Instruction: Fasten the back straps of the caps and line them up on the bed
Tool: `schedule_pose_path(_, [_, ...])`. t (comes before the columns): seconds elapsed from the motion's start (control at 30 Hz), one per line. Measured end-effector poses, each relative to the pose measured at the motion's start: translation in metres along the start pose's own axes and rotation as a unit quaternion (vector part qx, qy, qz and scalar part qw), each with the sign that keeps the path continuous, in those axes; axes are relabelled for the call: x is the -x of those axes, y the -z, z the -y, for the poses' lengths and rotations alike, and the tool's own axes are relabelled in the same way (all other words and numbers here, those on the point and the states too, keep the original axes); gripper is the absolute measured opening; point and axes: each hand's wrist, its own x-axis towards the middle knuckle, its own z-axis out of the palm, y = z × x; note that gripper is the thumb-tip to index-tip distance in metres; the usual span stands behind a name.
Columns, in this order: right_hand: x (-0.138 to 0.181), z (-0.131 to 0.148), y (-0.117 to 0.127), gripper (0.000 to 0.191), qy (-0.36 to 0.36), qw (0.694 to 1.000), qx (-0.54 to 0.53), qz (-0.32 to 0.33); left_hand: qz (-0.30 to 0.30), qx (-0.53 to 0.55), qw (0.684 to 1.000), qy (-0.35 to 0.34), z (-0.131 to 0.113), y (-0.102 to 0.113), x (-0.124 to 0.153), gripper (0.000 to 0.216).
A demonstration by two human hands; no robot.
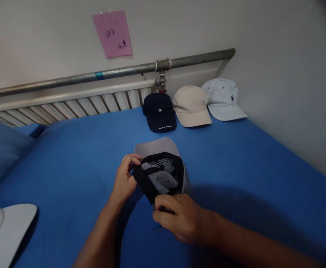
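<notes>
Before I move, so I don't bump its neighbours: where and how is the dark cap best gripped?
Probably pinch the dark cap by the left edge of its brim, thumb on top, coming from the front left. The brim points toward the viewer with that edge free; the beige cap crowds the crown's right side, and the gray cap is held in front.

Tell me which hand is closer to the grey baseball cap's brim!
Left. The left hand holds the grey baseball cap beside the base of its brim; the right hand grips the cap's back end, farther from the brim.
</notes>
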Motion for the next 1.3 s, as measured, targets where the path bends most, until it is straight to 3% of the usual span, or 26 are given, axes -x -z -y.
schedule_pose_path(0.23, [0.0,-0.001,0.002,0.02,-0.023,0.997,-0.057,-0.053,0.02,-0.055,0.998,-0.009,0.001,0.0,0.0,0.011])
schedule_pose_path(0.37, [-0.002,-0.007,0.012,0.021,-0.112,0.968,-0.161,-0.154,0.037,-0.19,0.975,-0.109,-0.003,0.005,0.001,0.036])
schedule_pose_path(0.47, [-0.005,-0.011,0.017,0.019,-0.15,0.953,-0.175,-0.197,0.075,-0.258,0.942,-0.202,-0.014,0.003,0.005,0.047])
schedule_pose_path(0.6, [-0.007,-0.014,0.017,0.015,-0.177,0.94,-0.194,-0.216,0.107,-0.259,0.923,-0.265,-0.033,-0.007,0.015,0.044])
schedule_pose_path(0.73, [-0.009,-0.013,0.017,0.01,-0.211,0.921,-0.223,-0.241,0.102,-0.245,0.923,-0.278,-0.043,-0.017,0.022,0.03])
schedule_pose_path(0.87, [-0.01,-0.011,0.02,0.005,-0.274,0.887,-0.302,-0.216,0.16,-0.14,0.955,-0.208,-0.044,-0.015,0.021,0.012])
schedule_pose_path(1.0, [-0.01,-0.015,0.021,0.006,-0.36,0.817,-0.383,-0.235,0.165,-0.06,0.984,-0.029,-0.04,-0.004,0.017,0.011])
schedule_pose_path(1.13, [-0.011,-0.033,0.021,0.01,-0.423,0.74,-0.423,-0.307,0.256,0.003,0.961,0.103,-0.036,0.004,0.012,0.022])
schedule_pose_path(1.23, [-0.01,-0.05,0.021,0.012,-0.445,0.684,-0.459,-0.353,0.294,0.04,0.947,0.126,-0.034,0.008,0.011,0.02])
schedule_pose_path(1.3, [-0.009,-0.057,0.021,0.012,-0.448,0.67,-0.459,-0.373,0.314,0.065,0.939,0.125,-0.033,0.01,0.011,0.017])
